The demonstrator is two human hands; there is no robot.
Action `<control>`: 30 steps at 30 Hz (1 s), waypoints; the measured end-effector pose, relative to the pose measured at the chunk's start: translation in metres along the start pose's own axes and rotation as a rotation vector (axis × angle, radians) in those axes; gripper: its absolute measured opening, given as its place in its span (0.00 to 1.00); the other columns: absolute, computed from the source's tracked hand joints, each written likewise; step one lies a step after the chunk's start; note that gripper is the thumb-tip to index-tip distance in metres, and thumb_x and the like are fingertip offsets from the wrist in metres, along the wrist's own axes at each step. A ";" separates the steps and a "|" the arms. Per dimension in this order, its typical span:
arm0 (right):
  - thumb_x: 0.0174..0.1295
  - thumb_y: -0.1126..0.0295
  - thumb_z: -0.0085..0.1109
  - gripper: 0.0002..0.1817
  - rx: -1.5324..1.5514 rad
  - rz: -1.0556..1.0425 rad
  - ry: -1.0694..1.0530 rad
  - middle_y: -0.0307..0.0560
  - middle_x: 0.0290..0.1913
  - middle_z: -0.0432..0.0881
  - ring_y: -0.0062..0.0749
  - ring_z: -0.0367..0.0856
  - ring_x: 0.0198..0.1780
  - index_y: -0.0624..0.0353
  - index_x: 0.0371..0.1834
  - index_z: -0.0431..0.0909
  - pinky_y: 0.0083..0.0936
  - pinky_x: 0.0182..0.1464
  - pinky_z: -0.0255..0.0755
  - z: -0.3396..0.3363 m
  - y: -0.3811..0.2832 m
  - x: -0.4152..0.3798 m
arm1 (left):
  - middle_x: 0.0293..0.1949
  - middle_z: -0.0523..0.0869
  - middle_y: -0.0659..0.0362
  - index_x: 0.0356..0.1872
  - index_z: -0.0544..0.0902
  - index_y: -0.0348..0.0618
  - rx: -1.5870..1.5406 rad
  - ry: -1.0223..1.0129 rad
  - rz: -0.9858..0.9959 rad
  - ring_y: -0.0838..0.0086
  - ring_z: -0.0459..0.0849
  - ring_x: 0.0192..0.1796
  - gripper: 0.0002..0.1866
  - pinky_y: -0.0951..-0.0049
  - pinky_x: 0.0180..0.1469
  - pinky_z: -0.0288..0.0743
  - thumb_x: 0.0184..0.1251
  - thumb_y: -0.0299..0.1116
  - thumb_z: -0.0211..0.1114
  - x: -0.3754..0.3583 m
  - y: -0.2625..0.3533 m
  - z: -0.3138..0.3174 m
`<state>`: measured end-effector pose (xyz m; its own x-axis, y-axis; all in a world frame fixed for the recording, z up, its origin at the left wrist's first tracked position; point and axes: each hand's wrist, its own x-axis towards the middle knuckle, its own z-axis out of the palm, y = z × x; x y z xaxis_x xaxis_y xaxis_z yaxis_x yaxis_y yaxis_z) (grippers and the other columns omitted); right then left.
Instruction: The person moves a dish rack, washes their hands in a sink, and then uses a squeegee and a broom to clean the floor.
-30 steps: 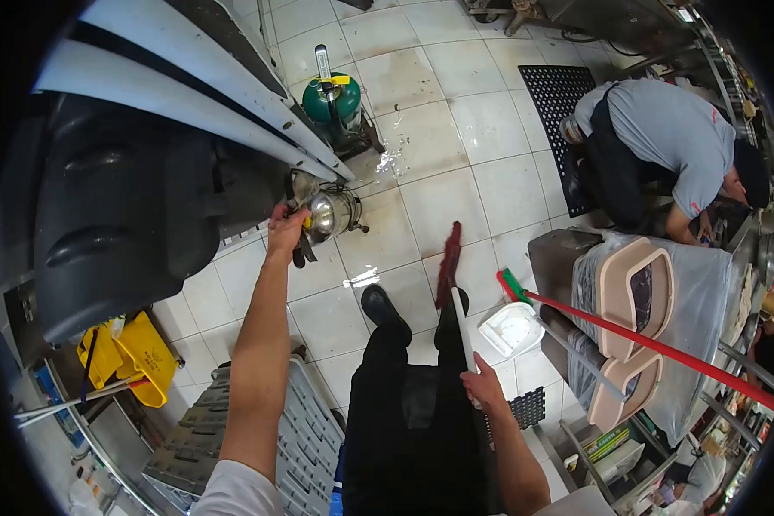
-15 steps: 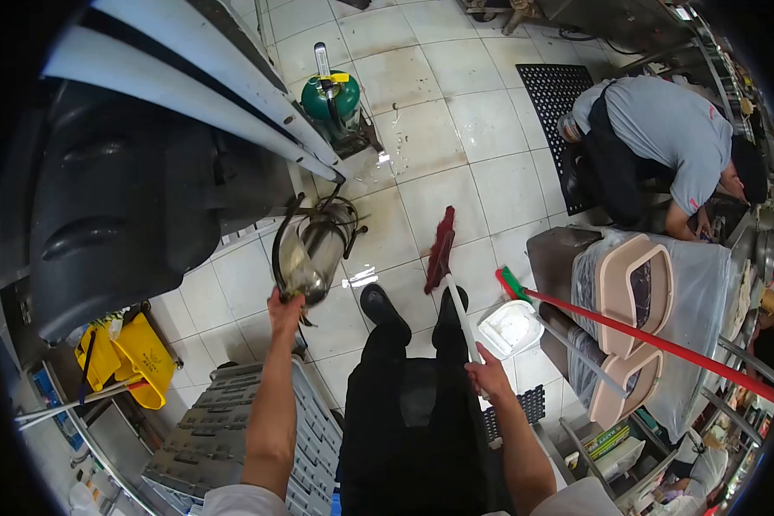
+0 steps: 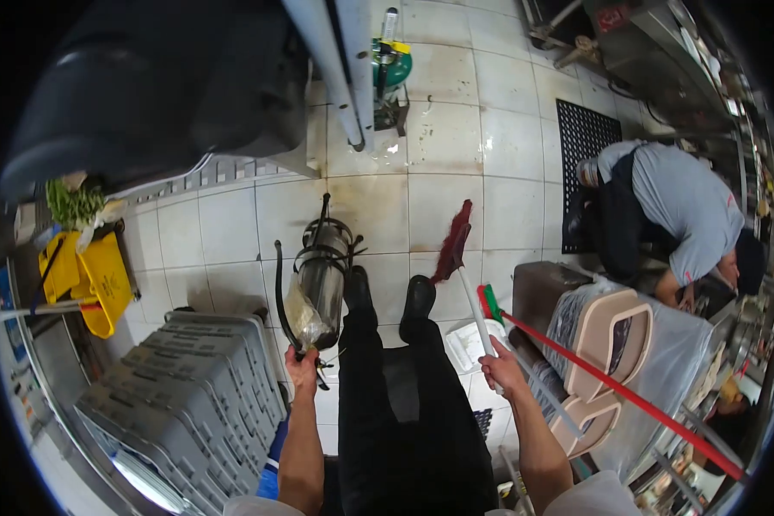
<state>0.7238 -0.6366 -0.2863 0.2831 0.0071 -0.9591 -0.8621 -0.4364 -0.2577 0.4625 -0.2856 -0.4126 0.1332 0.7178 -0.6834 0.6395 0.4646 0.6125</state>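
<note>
My left hand [image 3: 302, 371] is closed at the top end of a silver fire extinguisher [image 3: 323, 288], which has a black hose and a crumpled clear plastic bag around its head. The cylinder is off to the left of my shoes, its far end pointing away from me. In my right hand [image 3: 500, 370] is the white handle of a broom [image 3: 454, 245], fingers wrapped round it. Its dark red bristles rest on the tiles just beyond my right shoe. Close to that hand, a white dustpan [image 3: 466, 346] lies on the floor.
A green tank [image 3: 394, 69] stands by a post on wet tiles. Left are grey stacked crates [image 3: 189, 387] and a yellow mop bucket [image 3: 95, 279]. At right, a person [image 3: 675, 206] crouches near a black mat [image 3: 580, 138], behind beige chairs [image 3: 606, 335] crossed by a red pole [image 3: 619, 387].
The extinguisher has come away from the post and closer to my feet, held in my left hand. My view has shifted left; the broom stays in my right hand.
</note>
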 end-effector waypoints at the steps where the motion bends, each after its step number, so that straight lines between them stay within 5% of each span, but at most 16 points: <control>1: 0.57 0.77 0.54 0.40 -0.058 -0.027 -0.018 0.37 0.18 0.71 0.19 0.64 0.12 0.53 0.77 0.53 0.21 0.12 0.59 -0.003 -0.004 0.000 | 0.33 0.83 0.59 0.43 0.80 0.36 0.047 0.047 0.022 0.74 0.77 0.33 0.17 0.74 0.36 0.71 0.48 0.27 0.66 -0.011 -0.002 -0.006; 8: 0.55 0.72 0.56 0.38 -0.588 -0.173 -0.070 0.42 0.20 0.75 0.24 0.71 0.16 0.57 0.74 0.59 0.26 0.21 0.67 0.012 -0.074 -0.015 | 0.25 0.76 0.65 0.34 0.75 0.41 -0.048 -0.001 -0.078 0.79 0.72 0.26 0.13 0.76 0.27 0.66 0.45 0.23 0.67 -0.060 -0.043 -0.067; 13: 0.58 0.73 0.56 0.34 -0.765 -0.270 -0.418 0.36 0.19 0.71 0.20 0.64 0.13 0.55 0.72 0.63 0.21 0.18 0.62 0.122 -0.161 -0.034 | 0.23 0.74 0.64 0.23 0.74 0.41 -0.005 0.139 -0.052 0.77 0.71 0.24 0.10 0.72 0.26 0.65 0.40 0.26 0.68 -0.085 -0.098 -0.091; 16: 0.59 0.72 0.57 0.06 -0.348 -0.132 -0.753 0.37 0.16 0.67 0.24 0.66 0.13 0.60 0.36 0.72 0.26 0.14 0.60 0.247 -0.153 0.021 | 0.21 0.73 0.64 0.22 0.75 0.40 -0.047 0.261 0.054 0.76 0.70 0.23 0.10 0.72 0.26 0.65 0.39 0.27 0.68 -0.089 -0.130 -0.105; 19: 0.59 0.71 0.59 0.06 -0.168 0.106 -0.821 0.38 0.17 0.69 0.24 0.68 0.15 0.59 0.31 0.72 0.23 0.17 0.63 0.372 -0.134 0.128 | 0.18 0.72 0.64 0.23 0.78 0.38 -0.154 0.097 -0.163 0.76 0.72 0.23 0.10 0.72 0.25 0.65 0.38 0.29 0.68 -0.093 -0.092 -0.104; 20: 0.59 0.70 0.60 0.06 -0.089 0.227 -0.822 0.38 0.18 0.71 0.23 0.70 0.17 0.58 0.30 0.73 0.22 0.19 0.65 0.397 -0.141 0.148 | 0.20 0.74 0.62 0.24 0.78 0.36 -0.202 0.089 -0.133 0.74 0.77 0.30 0.11 0.71 0.29 0.68 0.40 0.31 0.69 -0.087 -0.118 -0.108; 22: 0.57 0.67 0.63 0.08 -0.175 -0.056 -0.630 0.37 0.22 0.73 0.21 0.72 0.24 0.56 0.28 0.74 0.19 0.25 0.68 0.382 -0.150 0.172 | 0.30 0.78 0.56 0.29 0.80 0.35 -0.027 0.219 -0.156 0.69 0.77 0.38 0.14 0.67 0.35 0.72 0.41 0.32 0.70 -0.069 -0.149 -0.100; 24: 0.62 0.72 0.59 0.17 0.104 0.107 -0.670 0.32 0.18 0.65 0.16 0.64 0.17 0.51 0.19 0.63 0.13 0.18 0.58 0.310 -0.180 0.153 | 0.34 0.77 0.53 0.32 0.81 0.36 0.008 0.153 -0.218 0.65 0.77 0.40 0.16 0.65 0.40 0.73 0.40 0.33 0.70 -0.062 -0.127 -0.099; 25: 0.65 0.71 0.56 0.15 0.026 0.124 -0.660 0.32 0.18 0.65 0.17 0.63 0.16 0.51 0.21 0.64 0.14 0.16 0.58 0.276 -0.190 0.157 | 0.39 0.76 0.49 0.35 0.82 0.36 0.050 0.096 -0.258 0.61 0.76 0.43 0.19 0.62 0.44 0.74 0.39 0.33 0.71 -0.054 -0.108 -0.094; 27: 0.63 0.73 0.56 0.07 -0.021 0.493 -0.515 0.34 0.19 0.65 0.17 0.62 0.15 0.56 0.29 0.70 0.15 0.14 0.55 0.240 -0.214 0.172 | 0.40 0.74 0.48 0.37 0.82 0.37 0.051 0.163 -0.194 0.58 0.75 0.42 0.20 0.62 0.45 0.74 0.39 0.33 0.71 -0.068 -0.078 -0.086; 28: 0.62 0.74 0.57 0.04 -0.110 0.317 -0.471 0.35 0.19 0.66 0.17 0.61 0.14 0.57 0.35 0.72 0.15 0.14 0.55 0.248 -0.207 0.152 | 0.41 0.72 0.47 0.40 0.83 0.39 0.090 0.239 -0.125 0.56 0.75 0.41 0.21 0.61 0.46 0.75 0.38 0.33 0.71 -0.069 -0.068 -0.083; 30: 0.58 0.77 0.57 0.14 -0.250 0.125 -0.387 0.35 0.20 0.66 0.17 0.60 0.13 0.58 0.48 0.72 0.15 0.13 0.54 0.287 -0.171 0.078 | 0.39 0.71 0.49 0.41 0.83 0.39 0.008 0.271 -0.182 0.55 0.75 0.41 0.22 0.61 0.48 0.74 0.38 0.33 0.72 -0.075 -0.073 -0.079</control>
<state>0.7731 -0.3033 -0.3503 -0.0349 0.2546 -0.9664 -0.7389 -0.6577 -0.1465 0.3454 -0.3322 -0.3748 -0.1896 0.7361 -0.6498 0.6403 0.5944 0.4865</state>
